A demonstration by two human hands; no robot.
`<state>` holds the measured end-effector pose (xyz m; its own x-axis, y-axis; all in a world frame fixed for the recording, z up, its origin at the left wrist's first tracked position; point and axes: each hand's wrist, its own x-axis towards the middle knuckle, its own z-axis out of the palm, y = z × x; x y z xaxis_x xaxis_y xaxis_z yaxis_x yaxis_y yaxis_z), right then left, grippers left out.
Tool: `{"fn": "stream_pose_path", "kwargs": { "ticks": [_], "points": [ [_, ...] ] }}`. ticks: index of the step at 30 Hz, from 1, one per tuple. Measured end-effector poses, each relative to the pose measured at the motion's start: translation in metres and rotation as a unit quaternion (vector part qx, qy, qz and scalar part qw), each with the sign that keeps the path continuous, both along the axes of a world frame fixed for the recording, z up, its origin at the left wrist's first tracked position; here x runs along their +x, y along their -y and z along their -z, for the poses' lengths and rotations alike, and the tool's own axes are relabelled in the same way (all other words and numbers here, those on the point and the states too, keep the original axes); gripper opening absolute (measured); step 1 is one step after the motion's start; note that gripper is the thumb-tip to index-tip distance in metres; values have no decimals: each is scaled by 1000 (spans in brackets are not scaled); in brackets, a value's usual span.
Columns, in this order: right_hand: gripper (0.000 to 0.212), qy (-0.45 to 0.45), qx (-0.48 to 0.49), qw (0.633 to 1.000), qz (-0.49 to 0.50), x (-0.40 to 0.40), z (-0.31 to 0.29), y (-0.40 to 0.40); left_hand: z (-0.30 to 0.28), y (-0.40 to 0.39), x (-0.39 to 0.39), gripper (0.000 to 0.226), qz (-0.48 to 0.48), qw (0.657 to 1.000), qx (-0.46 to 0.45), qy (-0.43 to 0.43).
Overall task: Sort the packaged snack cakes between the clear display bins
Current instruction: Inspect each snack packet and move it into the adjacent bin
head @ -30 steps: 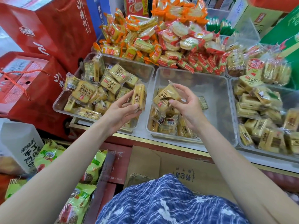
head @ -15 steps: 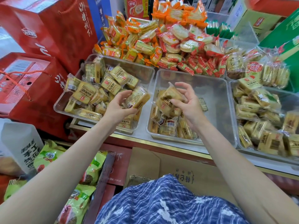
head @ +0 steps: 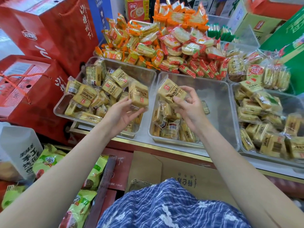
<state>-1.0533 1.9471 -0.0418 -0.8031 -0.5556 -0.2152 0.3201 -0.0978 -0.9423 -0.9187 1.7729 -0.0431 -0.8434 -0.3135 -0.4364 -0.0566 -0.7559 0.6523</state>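
Since the earlier frames, both hands have lifted their packets higher and the left-hand packet has turned upright, its printed face now toward the camera.

Left hand (head: 122, 112): fingers curled under and round a yellow rectangular snack cake in clear plastic wrap (head: 138, 94). The packet stands above the fingertips, over the near right corner of the left clear plastic display bin (head: 60, 111). That bin holds a loose heap of like packets on the far side of the fingers.

Right hand (head: 189, 107): thumb and forefinger pinch a second yellow wrapped snack cake (head: 171, 90), which lies tilted just beyond and left of the fingertips; the remaining fingers are spread and loosely bent. It is held over the left portion of the middle clear plastic display bin (head: 218, 96). Beneath the palm, further packets are stacked along that bin's near left side.

To the right of the right hand's fingers, well apart, the right clear plastic display bin (head: 294, 102) holds similar yellow packets.
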Motion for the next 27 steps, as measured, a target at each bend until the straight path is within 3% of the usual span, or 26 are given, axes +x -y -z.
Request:
{"fn": "stream_pose_path", "kwargs": {
  "ticks": [5, 10, 12, 14, 15, 17, 19, 21, 24, 27],
  "points": [
    [21, 146, -52, 988, 0, -1, 2, 3, -6, -7, -4, 36, 34, 994, 102, -32],
    [31, 169, -13, 986, 6, -2, 4, 3, -6, -6, -10, 35, 33, 995, 92, -18],
    [21, 160, 1, 987, 21, -5, 4, 0, -4, -6, -13, 31, 35, 999, 28, 3],
    [8, 163, 13, 985, 55, -9, 6, -7, 0, -9, -18, 24, 46, 993, -102, 33],
    [13, 163, 19, 983, 77, -11, 7, -11, 1, -12, -21, 22, 55, 984, -166, 46],
    [17, 155, 44, 979, 129, -16, 11, -20, 4, -21, -29, 19, 82, 943, -314, 77],
    [18, 134, 87, 970, 182, -21, 20, -32, 9, -31, -40, 18, 107, 852, -499, 118],
    [17, 125, 120, 959, 224, -23, 29, -41, 20, -41, -51, 21, 123, 762, -625, 121],
    [13, 129, 144, 948, 255, -24, 40, -49, 33, -53, -63, 15, 189, 664, -718, 83],
    [19, 107, 158, 952, 238, -26, 46, -50, 39, -51, -65, 20, 212, 604, -767, 38]
  ]
}}
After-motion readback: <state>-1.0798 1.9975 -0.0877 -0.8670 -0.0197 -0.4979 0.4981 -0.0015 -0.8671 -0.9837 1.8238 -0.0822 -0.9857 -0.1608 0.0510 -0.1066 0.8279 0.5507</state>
